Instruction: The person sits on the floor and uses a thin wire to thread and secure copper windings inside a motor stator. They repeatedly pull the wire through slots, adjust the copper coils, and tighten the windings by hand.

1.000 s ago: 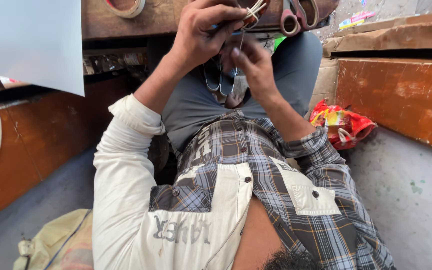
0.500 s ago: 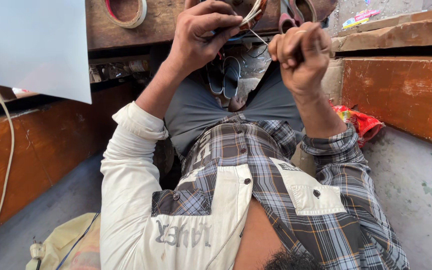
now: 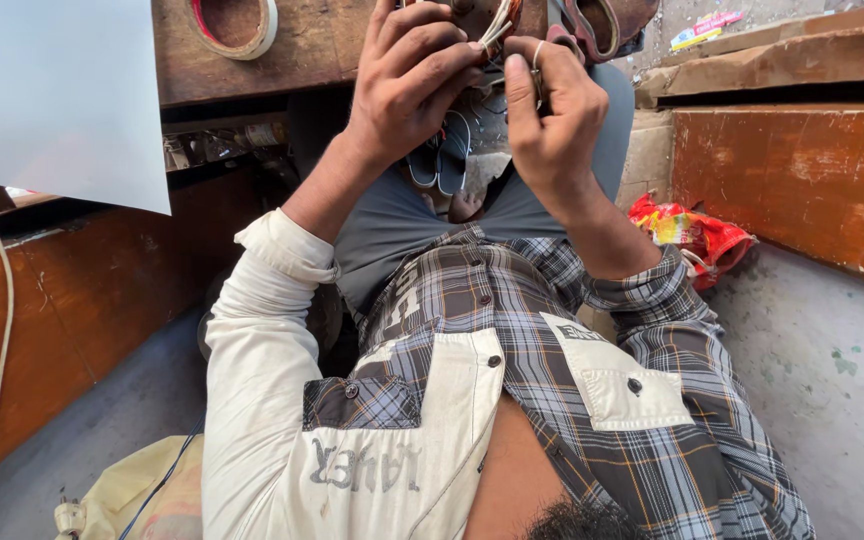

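Here the left hand (image 3: 412, 75) and right hand (image 3: 552, 110) meet at the tabletop (image 3: 312, 45) near edge, each grip pinched on thin pale wires (image 3: 497, 30) running upward between them.

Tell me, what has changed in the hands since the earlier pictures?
The right hand rose from the lap and closed in on the left hand; both now pinch thin wires at the bench edge. The left hand kept its grip there. The tape roll stayed put.
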